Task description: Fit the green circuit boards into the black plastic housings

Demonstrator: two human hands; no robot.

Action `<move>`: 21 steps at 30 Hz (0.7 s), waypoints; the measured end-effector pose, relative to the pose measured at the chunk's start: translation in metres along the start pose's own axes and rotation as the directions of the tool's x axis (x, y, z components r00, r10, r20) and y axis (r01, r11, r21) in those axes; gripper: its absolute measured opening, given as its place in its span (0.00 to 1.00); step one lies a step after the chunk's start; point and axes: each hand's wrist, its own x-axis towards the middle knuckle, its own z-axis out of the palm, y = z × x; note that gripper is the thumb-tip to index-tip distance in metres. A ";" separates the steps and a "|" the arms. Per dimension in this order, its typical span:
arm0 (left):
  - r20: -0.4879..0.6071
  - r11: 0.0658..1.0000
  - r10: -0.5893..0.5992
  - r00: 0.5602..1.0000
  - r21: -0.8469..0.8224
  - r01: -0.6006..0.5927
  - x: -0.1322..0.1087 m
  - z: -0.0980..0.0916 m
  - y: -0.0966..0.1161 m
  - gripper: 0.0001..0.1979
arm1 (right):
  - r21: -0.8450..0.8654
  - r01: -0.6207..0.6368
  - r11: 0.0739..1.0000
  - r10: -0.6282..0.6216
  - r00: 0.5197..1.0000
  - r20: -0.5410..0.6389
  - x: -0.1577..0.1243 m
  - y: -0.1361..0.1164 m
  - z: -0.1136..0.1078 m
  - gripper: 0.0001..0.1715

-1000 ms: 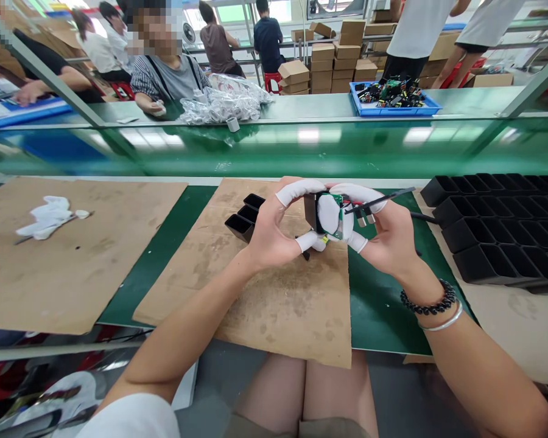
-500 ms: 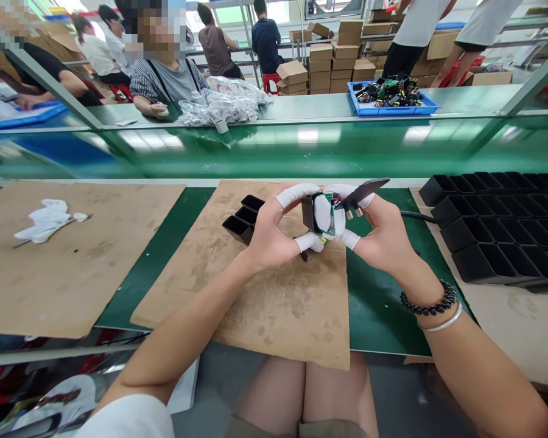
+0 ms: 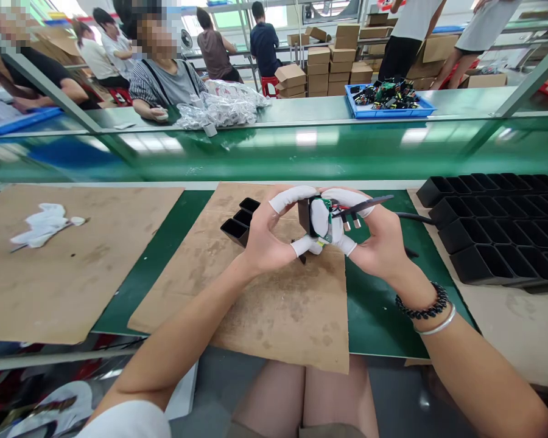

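Note:
Both my hands wear white finger cots and meet above a brown cardboard sheet point(image 3: 274, 304). My left hand point(image 3: 267, 234) is closed, with thumb and forefinger gripping a small black housing point(image 3: 304, 214). My right hand point(image 3: 374, 237) is closed on a green circuit board point(image 3: 333, 213) with metal plug pins, pressed against the open side of the housing. A thin flat black piece point(image 3: 369, 204) sticks out to the right between my right fingers. Three empty black housings point(image 3: 240, 222) lie in a row just left of my left hand.
Black trays of empty housings point(image 3: 497, 225) fill the right side. A second cardboard sheet point(image 3: 73, 261) on the left carries white finger cots point(image 3: 43, 222). Beyond the green conveyor point(image 3: 274, 152) a person sits by plastic bags point(image 3: 219, 103); a blue tray point(image 3: 388, 100) holds parts.
The hands stayed together on the housing and board, shifting slightly. The thin black piece in my right fingers tilted up, then levelled out again.

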 end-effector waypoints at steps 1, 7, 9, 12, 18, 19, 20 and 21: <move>0.000 1.000 -0.002 1.000 -0.003 0.002 0.000 0.000 0.001 0.29 | 0.004 -0.004 1.000 0.004 1.000 -0.005 0.000 0.000 0.000 0.24; 0.009 1.000 -0.007 1.000 0.016 0.007 0.001 -0.002 0.004 0.30 | 0.028 0.016 0.999 -0.015 1.000 -0.005 0.001 -0.003 0.000 0.23; 0.004 1.000 -0.016 1.000 0.016 0.016 0.001 -0.002 0.005 0.29 | 0.037 0.019 0.999 -0.019 1.000 0.003 0.002 -0.003 -0.002 0.23; 0.006 0.994 -0.103 0.995 -0.022 0.103 0.000 0.001 0.002 0.30 | 0.060 -0.045 0.997 0.043 0.998 0.041 0.004 0.000 -0.003 0.22; 0.274 0.699 -0.612 0.742 -0.250 0.670 -0.005 0.015 -0.017 0.38 | 0.195 -0.499 0.844 0.425 0.846 0.323 0.005 0.018 -0.001 0.36; 0.305 0.635 -0.660 0.686 -0.262 0.727 -0.005 0.016 -0.019 0.39 | 0.260 -0.551 0.793 0.460 0.821 0.338 0.005 0.021 -0.001 0.38; 0.319 0.592 -0.689 0.651 -0.270 0.759 -0.004 0.017 -0.020 0.39 | 0.331 -0.576 0.747 0.481 0.813 0.329 0.005 0.024 -0.001 0.39; 0.324 0.569 -0.704 0.632 -0.276 0.775 -0.003 0.017 -0.020 0.39 | 0.396 -0.578 0.714 0.493 0.816 0.301 0.006 0.026 -0.002 0.39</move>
